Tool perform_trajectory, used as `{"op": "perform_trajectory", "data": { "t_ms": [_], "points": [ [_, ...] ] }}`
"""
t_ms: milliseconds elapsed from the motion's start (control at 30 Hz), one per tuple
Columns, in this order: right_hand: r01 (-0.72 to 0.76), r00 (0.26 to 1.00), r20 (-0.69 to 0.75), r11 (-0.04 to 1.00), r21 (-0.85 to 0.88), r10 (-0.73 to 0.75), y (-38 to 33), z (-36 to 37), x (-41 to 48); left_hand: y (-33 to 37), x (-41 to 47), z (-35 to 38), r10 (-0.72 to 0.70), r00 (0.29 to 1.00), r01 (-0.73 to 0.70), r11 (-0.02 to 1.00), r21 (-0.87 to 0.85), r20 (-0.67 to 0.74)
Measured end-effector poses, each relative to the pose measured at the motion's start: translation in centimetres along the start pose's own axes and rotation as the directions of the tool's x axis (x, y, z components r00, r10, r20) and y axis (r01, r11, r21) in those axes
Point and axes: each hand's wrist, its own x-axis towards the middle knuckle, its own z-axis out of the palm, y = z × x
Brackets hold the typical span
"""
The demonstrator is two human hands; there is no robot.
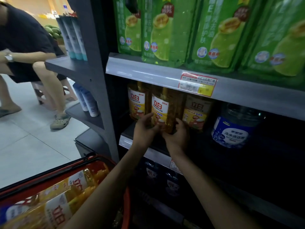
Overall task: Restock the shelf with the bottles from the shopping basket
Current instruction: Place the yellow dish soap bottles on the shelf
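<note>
Two hands on yellow detergent bottle, upright at front of middle shelf.
Left hand and right hand both grasp its base; matching shelf bottles either side; more basket bottles lie in red shopping basket.

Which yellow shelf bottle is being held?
The middle yellow bottle: the left hand and right hand grip its base; the left bottle and right bottle are not gripped.

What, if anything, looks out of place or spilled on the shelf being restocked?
Nothing is spilled. One blue-labelled bottle stands alone right of the yellow bottles on the shelf, a different product, so it may be misplaced.
</note>
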Motion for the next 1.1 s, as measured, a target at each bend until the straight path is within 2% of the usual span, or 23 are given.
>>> {"op": "perform_trajectory", "data": {
  "t_ms": [67,233,333,500,667,733,933,1100],
  "points": [
    [0.005,0.999,0.047,1.0,0.018,-0.005,-0.5,-1.8,-0.9,0.7,-1.5,-0.8,0.006,1.0,-0.008,0.998,0.065,0.023],
    [0.091,0.982,0.17,0.993,-0.073,-0.077,-1.8,-4.9,-3.5,3.1,-5.4,-3.1,0.014,0.999,-0.024,0.95,0.312,0.035],
    [0.202,0.955,0.248,0.97,-0.131,-0.166,-3.2,-6.4,-5.7,4.8,-8.1,-5.2,0.055,0.996,-0.082,0.874,0.479,0.07],
    [0.407,0.849,0.436,0.895,-0.18,-0.298,-6.0,-8.0,-9.7,7.8,-12.9,-10.1,0.018,0.994,-0.09,0.709,0.699,0.109],
    [0.552,0.686,0.647,0.818,-0.163,-0.334,-8.4,-7.0,-14.3,9.0,-18.9,-16.6,0.084,0.989,-0.148,0.536,0.831,0.122],
    [0.597,0.614,0.719,0.787,-0.155,-0.325,-9.1,-6.0,-16.0,8.9,-21.3,-19.2,0.065,0.991,-0.136,0.48,0.867,0.119],
    [0.755,0.38,0.891,0.64,-0.143,-0.248,-8.8,-2.1,-21.0,6.6,-26.8,-25.8,-0.064,0.998,-0.007,0.311,0.95,0.029],
    [0.835,0.19,0.98,0.536,-0.126,-0.065,-7.0,1.7,-23.3,3.5,-28.8,-28.8,-0.22,0.975,0.041,0.123,0.992,-0.013]
  ]
}}
